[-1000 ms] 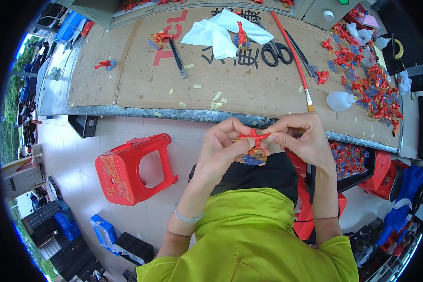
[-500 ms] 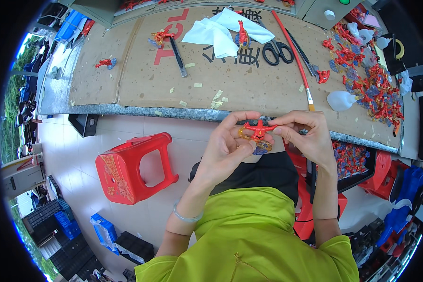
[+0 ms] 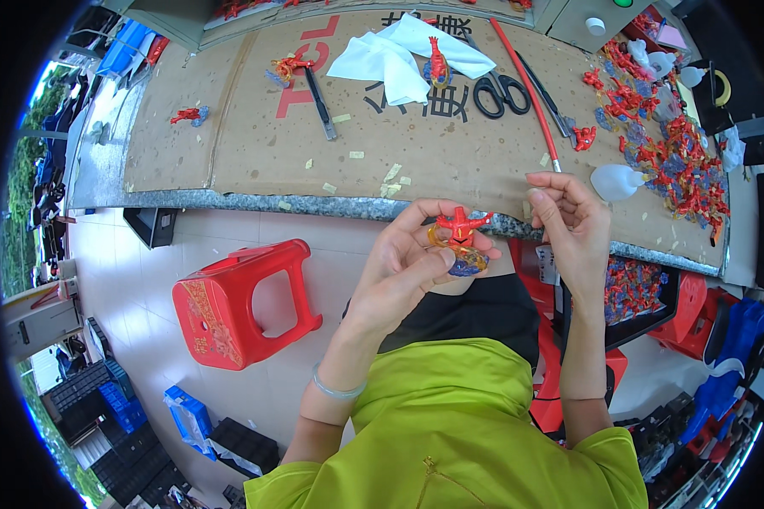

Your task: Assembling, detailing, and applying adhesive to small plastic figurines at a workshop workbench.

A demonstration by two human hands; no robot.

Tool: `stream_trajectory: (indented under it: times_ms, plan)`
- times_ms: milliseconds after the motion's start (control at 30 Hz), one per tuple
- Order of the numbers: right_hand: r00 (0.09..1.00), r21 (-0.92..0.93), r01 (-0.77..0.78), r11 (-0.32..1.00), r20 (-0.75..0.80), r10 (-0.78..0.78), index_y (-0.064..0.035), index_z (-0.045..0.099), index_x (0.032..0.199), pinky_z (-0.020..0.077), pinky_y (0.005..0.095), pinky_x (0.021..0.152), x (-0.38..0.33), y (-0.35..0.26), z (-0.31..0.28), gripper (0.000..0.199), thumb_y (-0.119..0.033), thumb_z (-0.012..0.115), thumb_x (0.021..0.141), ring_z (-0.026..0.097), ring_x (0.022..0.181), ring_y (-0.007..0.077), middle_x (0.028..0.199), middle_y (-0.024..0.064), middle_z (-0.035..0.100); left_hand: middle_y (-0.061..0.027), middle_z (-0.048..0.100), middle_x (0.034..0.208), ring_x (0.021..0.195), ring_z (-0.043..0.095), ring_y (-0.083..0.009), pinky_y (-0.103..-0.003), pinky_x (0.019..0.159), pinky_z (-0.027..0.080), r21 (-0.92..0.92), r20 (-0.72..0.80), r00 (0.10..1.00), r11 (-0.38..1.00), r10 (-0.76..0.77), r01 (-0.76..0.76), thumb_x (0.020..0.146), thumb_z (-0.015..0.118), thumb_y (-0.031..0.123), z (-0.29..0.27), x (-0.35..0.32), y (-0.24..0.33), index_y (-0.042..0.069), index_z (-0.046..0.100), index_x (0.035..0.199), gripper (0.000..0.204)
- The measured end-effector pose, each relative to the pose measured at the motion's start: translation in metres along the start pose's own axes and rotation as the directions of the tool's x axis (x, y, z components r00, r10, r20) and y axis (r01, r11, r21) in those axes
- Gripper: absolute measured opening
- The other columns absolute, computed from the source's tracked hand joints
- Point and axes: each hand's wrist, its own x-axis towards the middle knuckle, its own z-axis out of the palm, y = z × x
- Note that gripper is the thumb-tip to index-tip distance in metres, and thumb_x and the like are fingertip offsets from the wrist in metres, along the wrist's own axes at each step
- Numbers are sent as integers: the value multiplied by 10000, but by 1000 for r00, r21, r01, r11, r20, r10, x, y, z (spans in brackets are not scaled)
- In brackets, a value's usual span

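Note:
My left hand holds a small red toy figure with orange and blue parts, just in front of the table's edge. My right hand hovers a little to the right of the figure, fingers curled and apart, touching nothing. Both hands are above my lap, near the cardboard-covered table.
On the cardboard lie black scissors, a red rod, white cloth, a dark tool, another figure and a heap of red and blue toy parts. A white bottle stands right. A red stool sits left.
My right hand has let go of the figure and moved off to the right. My left hand alone keeps the figure, now lifted slightly toward the table edge.

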Motion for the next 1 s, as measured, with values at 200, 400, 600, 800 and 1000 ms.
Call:
stream_trajectory:
  times_ms: [200,400,600,800,1000]
  plan:
    - [993,76,31,997,113,-40,13,631,1015,408,186,561,-4,-9,3,218,-82,676,824,551,669,48,813,23,614,-172,630,1010,957,635,-244,-343,862,501,253,-82,994,966,72,-49,880,532,-11,0,2,-1,4,387,1252,400]
    - [939,21,20,1000,344,-26,17,686,870,395,190,518,-1,-6,23,153,-123,687,810,551,609,34,709,35,641,-130,633,953,916,640,-175,-262,798,511,395,-181,975,918,125,-44,834,559,-98,14,0,-6,17,289,1294,545]
    - [896,-15,-51,999,441,53,30,689,763,353,219,451,7,-6,23,177,-141,683,807,470,511,22,562,3,587,-123,628,947,913,645,-175,-245,743,529,425,-198,973,905,117,-23,824,558,-115,10,-5,-12,23,310,1259,519]
    - [856,-38,-155,987,494,153,41,680,716,336,213,456,12,-18,19,212,-153,689,799,460,521,19,548,-5,568,-128,632,958,905,644,-175,-256,752,526,383,-160,974,920,160,-88,828,560,-112,11,-8,-15,25,344,1220,467]
    - [841,-2,-182,983,518,157,50,679,705,334,217,453,15,-11,18,227,-156,688,800,457,519,22,552,-3,564,-154,630,967,912,644,-200,-291,803,517,322,-104,984,941,146,-106,851,561,-86,9,-8,-19,22,357,1190,411]
